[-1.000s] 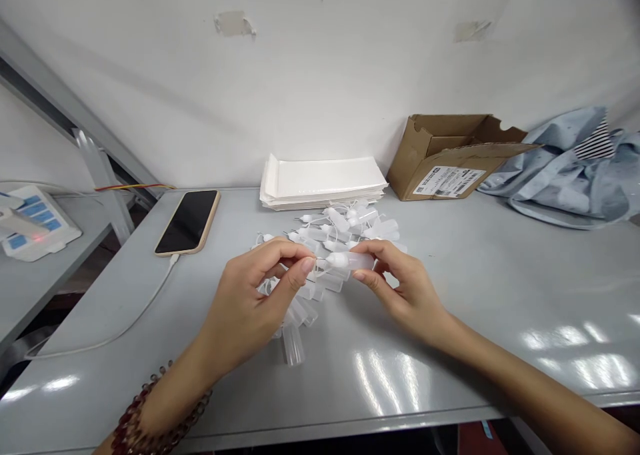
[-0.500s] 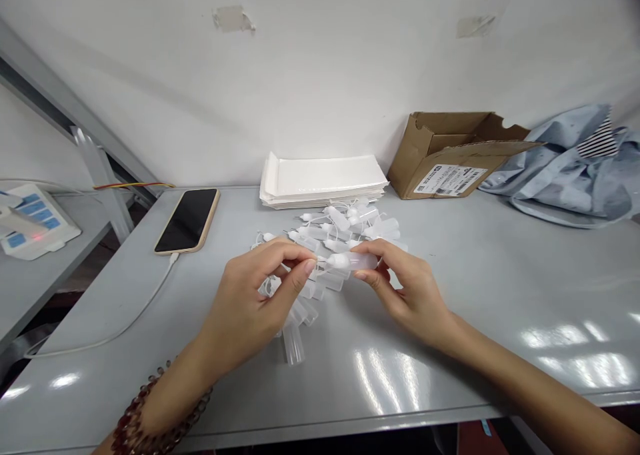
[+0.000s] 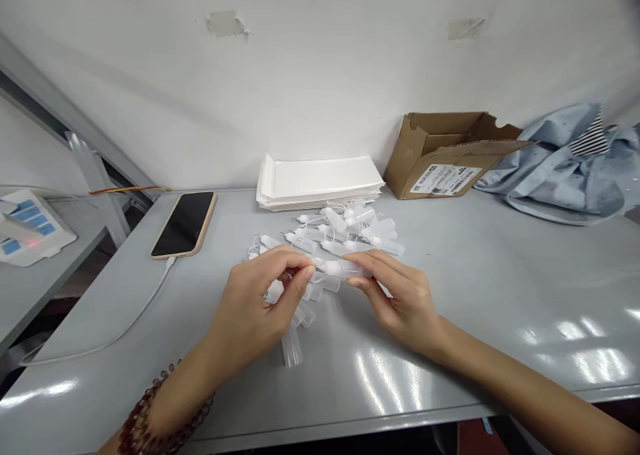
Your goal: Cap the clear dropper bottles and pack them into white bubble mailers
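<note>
Now we've drawn the bottle (image 3: pixel 342 268) held in our right hand (image 3: pixel 403 301) closer to our pinched left hand (image 3: pixel 257 301), contents hidden, apparently leaving less tip (image 3: pixel 321 265) bare between.

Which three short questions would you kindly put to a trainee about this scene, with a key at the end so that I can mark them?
1. Multiple choice: what does the right hand hold?
a) a blue cloth
b) a small bottle
c) a pair of scissors

2. True or false: the phone lies screen up, with a cable plugged into its near end.

3. Fill in: the open box beside the white stack is made of ____.

Key: 1 b; 2 true; 3 cardboard.
</note>
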A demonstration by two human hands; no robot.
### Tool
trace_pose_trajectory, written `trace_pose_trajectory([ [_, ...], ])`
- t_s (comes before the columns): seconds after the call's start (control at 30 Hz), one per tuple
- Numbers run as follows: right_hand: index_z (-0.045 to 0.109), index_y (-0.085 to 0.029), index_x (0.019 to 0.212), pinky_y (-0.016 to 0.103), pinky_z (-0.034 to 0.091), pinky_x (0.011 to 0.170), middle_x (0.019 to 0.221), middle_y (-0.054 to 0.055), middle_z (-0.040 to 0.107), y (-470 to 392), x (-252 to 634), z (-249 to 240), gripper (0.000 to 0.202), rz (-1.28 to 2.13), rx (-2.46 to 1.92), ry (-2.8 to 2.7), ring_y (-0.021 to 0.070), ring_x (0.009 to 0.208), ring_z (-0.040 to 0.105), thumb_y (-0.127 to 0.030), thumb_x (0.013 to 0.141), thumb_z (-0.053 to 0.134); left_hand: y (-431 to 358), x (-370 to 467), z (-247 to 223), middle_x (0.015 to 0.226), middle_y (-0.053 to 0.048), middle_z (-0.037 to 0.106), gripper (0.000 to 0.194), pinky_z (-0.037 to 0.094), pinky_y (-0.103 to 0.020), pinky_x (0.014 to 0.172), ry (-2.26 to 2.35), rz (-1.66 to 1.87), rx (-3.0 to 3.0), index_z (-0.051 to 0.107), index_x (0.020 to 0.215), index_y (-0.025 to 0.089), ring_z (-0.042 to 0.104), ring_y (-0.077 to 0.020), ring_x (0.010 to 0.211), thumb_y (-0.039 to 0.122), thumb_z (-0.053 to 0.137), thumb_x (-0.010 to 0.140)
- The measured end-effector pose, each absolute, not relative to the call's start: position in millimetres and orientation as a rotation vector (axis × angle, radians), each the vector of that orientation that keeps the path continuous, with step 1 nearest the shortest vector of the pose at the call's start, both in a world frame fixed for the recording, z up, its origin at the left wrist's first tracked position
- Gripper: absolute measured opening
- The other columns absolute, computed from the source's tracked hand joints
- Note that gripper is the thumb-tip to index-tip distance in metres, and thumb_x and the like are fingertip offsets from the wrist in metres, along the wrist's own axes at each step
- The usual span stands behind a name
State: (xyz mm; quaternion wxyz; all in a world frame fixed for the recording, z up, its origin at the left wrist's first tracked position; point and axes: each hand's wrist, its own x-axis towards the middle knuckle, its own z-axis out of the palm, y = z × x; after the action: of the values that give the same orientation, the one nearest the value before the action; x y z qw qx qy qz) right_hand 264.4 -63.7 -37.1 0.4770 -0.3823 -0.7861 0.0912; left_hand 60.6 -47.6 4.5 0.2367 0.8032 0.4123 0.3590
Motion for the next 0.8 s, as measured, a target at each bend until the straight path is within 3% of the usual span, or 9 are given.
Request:
trace_pose_trajectory([
  [0.3, 0.059, -0.016, 0.111, 0.026, 0.05, 0.057, 0.078, 0.005, 0.062, -68, 261, -37, 0.026, 0.225, -0.963, -1.912, 0.0146, 0.069, 0.059, -0.008, 0.086, 0.055, -44, 60, 7, 0.071, 0.003, 0.062, 0.012, 0.042, -0.019, 0.062, 1.133, 0.925, 2.185, 0.063, 0.08, 0.018, 0.055, -0.0089, 0.065, 0.017, 0.054, 0.088],
  [0.43, 0.058, -0.017, 0.111, 0.026, 0.049, 0.056, 0.074, 0.003, 0.062, -63, 263, -33, 0.023, 0.309, -0.996, -1.981, 0.0129, 0.063, 0.056, -0.019, 0.089, 0.056, -41, 54, 13, 0.076, 0.002, 0.064, 0.014, 0.041, -0.02, 0.058, 1.22, 0.835, 2.124, 0.063, 0.079, 0.02, 0.056, -0.0112, 0.068, 0.025, 0.053, 0.088],
  [0.53, 0.061, -0.016, 0.107, 0.027, 0.051, 0.062, 0.083, 0.006, 0.065, -55, 268, -32, 0.021, 0.377, -1.043, -2.011, 0.0138, 0.069, 0.058, -0.028, 0.092, 0.053, -36, 47, 17, 0.074, 0.003, 0.064, 0.017, 0.039, -0.02, 0.052, 1.38, 0.753, 1.994, 0.062, 0.075, 0.021, 0.054, -0.0119, 0.064, 0.03, 0.053, 0.086],
  [0.67, 0.063, -0.017, 0.105, 0.034, 0.051, 0.077, 0.101, 0.01, 0.067, -41, 277, -40, 0.023, 0.241, -1.1, -2.064, 0.0194, 0.09, 0.06, -0.021, 0.095, 0.043, -27, 41, 17, 0.066, 0.004, 0.059, 0.021, 0.036, -0.021, 0.051, 1.474, 0.608, 1.857, 0.059, 0.066, 0.02, 0.05, -0.0121, 0.06, 0.029, 0.051, 0.083],
  [0.8, 0.065, -0.016, 0.103, 0.036, 0.051, 0.074, 0.104, 0.011, 0.067, -33, 278, -53, 0.029, 0.094, -1.164, -2.252, 0.0224, 0.09, 0.054, -0.008, 0.091, 0.039, -23, 42, 12, 0.061, 0.004, 0.053, 0.025, 0.034, -0.023, 0.052, 1.403, 0.449, 1.852, 0.056, 0.062, 0.019, 0.044, -0.0115, 0.058, 0.03, 0.047, 0.082],
])
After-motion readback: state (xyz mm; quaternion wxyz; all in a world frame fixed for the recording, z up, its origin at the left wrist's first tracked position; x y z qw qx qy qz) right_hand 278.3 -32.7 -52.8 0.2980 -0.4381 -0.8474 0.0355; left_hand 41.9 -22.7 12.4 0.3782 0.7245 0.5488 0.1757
